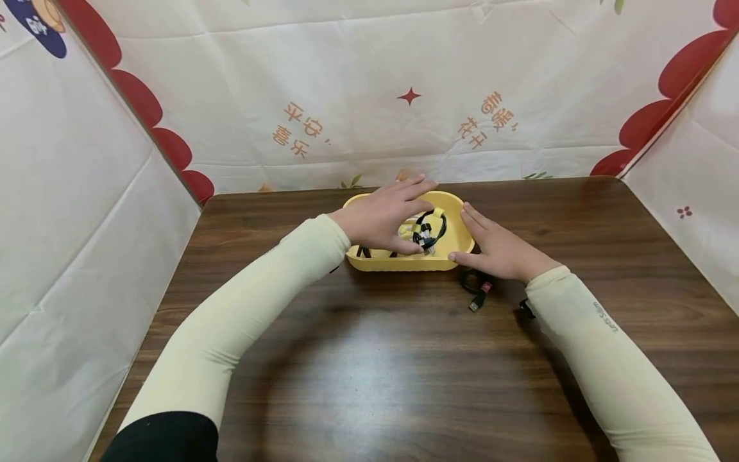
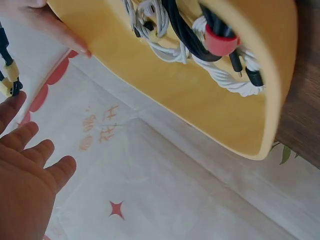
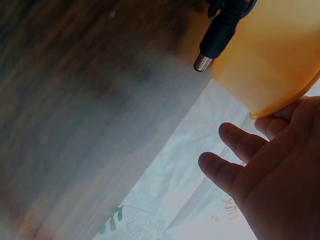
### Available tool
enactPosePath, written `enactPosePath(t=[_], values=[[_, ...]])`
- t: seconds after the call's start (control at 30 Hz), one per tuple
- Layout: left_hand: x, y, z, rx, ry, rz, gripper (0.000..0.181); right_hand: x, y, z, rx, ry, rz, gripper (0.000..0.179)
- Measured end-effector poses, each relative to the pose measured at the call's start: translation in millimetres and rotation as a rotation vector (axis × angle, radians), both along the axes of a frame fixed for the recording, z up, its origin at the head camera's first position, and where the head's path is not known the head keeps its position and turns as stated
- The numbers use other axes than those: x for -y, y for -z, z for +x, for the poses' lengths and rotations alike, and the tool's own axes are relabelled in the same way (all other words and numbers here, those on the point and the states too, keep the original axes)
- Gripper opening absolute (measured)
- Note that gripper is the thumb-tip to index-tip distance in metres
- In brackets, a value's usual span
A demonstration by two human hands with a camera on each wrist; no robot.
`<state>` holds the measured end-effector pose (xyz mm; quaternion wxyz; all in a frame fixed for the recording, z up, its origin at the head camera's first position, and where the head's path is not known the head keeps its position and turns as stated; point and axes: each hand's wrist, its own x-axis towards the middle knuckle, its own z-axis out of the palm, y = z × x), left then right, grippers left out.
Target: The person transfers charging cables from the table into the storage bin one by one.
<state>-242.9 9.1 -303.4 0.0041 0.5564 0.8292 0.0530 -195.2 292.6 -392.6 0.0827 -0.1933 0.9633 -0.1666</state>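
Observation:
A yellow oblong box [image 1: 458, 231] near the table's back edge holds white and black cables [image 2: 187, 37], one bundle with a red tie. My left hand [image 1: 385, 215] is over the box, fingers spread. By its thumb and index finger is a looped black cable [image 1: 443, 226] with a yellow tie [image 2: 11, 75]; no firm pinch shows. My right hand [image 1: 499, 247] touches the box's right end, its fingers fairly straight and its thumb at the near rim. Below it, a black USB cable [image 1: 476, 300] with a reddish tie lies on the table.
The brown wooden table [image 1: 369, 359] reaches back to a white printed cloth [image 1: 369, 77] with red scalloped edges. Similar cloth stands on the left [image 1: 86, 212] and right [image 1: 704, 173]. A black plug with a metal tip [image 3: 215, 42] shows near the box in the right wrist view.

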Motion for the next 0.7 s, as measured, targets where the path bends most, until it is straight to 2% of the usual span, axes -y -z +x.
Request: enactPosePath(t=[0.13,0.3,0.47,0.7], values=[[-11.3,0.8,-13.5,0.02,-0.064,-0.045,0.076,1,0.3,-0.5,0.002,-0.005,0.0,0.098],[-25.0,6.6,-29.3,0.012,-0.124,-0.102,0.077,1,-0.4,1.0,0.018,-0.002,-0.004,0.097],[-40.0,11.9,-40.0,0.016,-0.186,-0.177,0.075,2,-3.6,3.1,0.035,0.003,0.002,0.097],[-57.2,20.6,-52.3,0.076,-0.279,-0.231,0.075,3,-8.7,3.3,0.046,0.009,-0.002,0.096]])
